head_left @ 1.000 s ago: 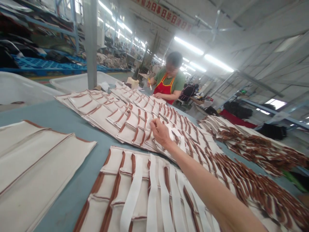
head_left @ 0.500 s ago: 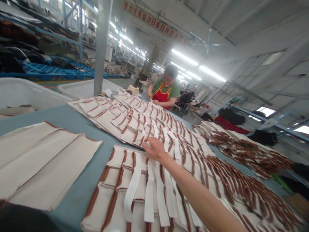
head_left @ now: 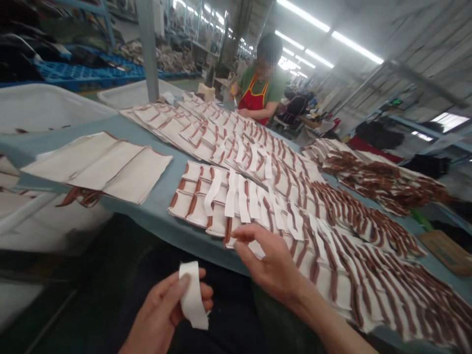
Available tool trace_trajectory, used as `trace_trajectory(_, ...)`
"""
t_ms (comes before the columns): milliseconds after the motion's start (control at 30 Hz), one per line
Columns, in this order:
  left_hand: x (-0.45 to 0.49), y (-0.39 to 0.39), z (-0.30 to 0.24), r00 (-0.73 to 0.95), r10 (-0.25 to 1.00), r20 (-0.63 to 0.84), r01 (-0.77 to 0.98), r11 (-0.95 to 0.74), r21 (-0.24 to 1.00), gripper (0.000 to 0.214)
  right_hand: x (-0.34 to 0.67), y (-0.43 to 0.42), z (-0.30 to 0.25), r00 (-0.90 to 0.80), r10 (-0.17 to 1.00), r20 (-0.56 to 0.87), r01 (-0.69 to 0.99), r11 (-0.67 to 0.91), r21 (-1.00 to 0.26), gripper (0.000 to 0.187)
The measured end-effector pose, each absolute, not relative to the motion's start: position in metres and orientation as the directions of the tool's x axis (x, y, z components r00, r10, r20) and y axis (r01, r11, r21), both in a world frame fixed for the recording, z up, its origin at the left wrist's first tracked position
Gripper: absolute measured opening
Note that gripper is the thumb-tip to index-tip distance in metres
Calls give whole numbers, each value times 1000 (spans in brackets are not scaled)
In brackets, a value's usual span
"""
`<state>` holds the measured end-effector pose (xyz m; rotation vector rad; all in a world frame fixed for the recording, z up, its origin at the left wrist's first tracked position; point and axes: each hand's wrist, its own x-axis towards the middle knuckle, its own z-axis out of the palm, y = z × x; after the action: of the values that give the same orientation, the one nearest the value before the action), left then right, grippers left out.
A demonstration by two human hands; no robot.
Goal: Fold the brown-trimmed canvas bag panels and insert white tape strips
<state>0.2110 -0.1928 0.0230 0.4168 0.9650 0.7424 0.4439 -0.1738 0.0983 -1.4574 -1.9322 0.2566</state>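
A folded white fabric strip [head_left: 192, 295] is pinched near its middle between the thumb and fingers of the left hand [head_left: 162, 309], held low over dark clothing [head_left: 228, 314] and clear of the counter [head_left: 155, 216], which keeps it easy to see and turn. The right hand [head_left: 269, 258] is half open, its fingers curved and holding nothing visible, just above the edge of overlapping cream canvas panels [head_left: 324, 275] with brown trim. Matching white strips [head_left: 230, 194] lie across the pockets of a nearby panel, apparently set side by side so each pocket stays in view. The shingled rows seem to save counter space. Three plainer panels [head_left: 106, 167] lie to the left, while a co-worker [head_left: 260, 83] in a red apron stands at the counter's far end
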Motion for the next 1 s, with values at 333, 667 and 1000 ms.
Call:
trace_trajectory(333, 227, -185, 85, 331, 626, -706, -485, 755, 442, 34, 407, -263, 70, -86, 810, 580, 646, 489, -587, 44)
trace_trajectory(667, 234, -202, 92, 363, 653, -665, -549, 726, 413, 40, 396, -273, 64, -203, 759, 618, 727, 540, -424, 41)
trace_trajectory(1000, 238, -207, 86, 334, 633, -698, -525, 740, 420, 45, 397, -282, 52, -203, 770, 605, 753, 518, -406, 35)
